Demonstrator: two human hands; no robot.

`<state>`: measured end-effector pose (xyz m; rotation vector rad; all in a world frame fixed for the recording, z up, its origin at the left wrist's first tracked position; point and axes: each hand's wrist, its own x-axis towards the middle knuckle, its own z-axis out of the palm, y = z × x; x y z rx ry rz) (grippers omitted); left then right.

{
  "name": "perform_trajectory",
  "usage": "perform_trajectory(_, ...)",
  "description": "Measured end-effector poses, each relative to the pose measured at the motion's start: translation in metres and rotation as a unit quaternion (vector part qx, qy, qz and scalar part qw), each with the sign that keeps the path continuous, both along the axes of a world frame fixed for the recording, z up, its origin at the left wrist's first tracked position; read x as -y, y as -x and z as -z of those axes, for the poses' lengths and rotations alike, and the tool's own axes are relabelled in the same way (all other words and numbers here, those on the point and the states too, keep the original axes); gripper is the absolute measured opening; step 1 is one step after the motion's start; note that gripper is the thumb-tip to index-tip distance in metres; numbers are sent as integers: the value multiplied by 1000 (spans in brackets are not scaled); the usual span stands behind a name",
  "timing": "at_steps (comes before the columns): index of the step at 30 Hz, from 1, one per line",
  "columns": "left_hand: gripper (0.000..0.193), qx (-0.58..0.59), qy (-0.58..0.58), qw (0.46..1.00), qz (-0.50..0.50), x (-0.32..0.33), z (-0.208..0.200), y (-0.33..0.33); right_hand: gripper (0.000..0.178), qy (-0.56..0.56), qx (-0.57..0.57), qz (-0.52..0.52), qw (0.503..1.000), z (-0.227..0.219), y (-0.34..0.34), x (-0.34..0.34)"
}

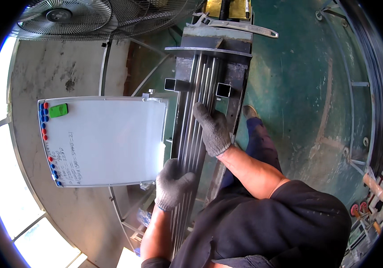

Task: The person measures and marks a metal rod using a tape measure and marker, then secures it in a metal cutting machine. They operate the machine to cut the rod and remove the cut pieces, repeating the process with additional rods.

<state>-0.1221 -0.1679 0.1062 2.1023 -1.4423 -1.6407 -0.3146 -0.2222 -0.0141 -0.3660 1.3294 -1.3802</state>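
Observation:
A bundle of long, shiny metal tubes (190, 138) runs lengthwise in front of me, its far ends at a flat metal plate (209, 52). My right hand (213, 129), in a grey knit glove, is closed on the bundle's right side, its thumb laid along the top. Nearer to me, my left hand (172, 185), gloved alike, grips the bundle from the left with the thumb across the tubes. The fingertips of both hands are partly hidden. Beyond the hands, a square tube end (171, 85) stands left of the bundle and another square tube end (223, 90) stands right of it.
An adjustable wrench (240, 27) lies across the far end of the bench. Left of the bundle is a whiteboard (106, 138) with magnets and a green eraser (58, 110). A large fan (59, 15) stands far left. Long dark bars (376, 80) lie on a rack at right.

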Motion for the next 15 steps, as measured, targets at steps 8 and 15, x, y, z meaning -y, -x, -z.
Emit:
perform_trajectory(8,62,-66,4,998,22,-1,18,-18,66,62,-60,36,996,11,16,12)
perform_trajectory(15,40,-2,202,977,-69,17,24,-4,56,31,-280,2,959,-14,29,-43)
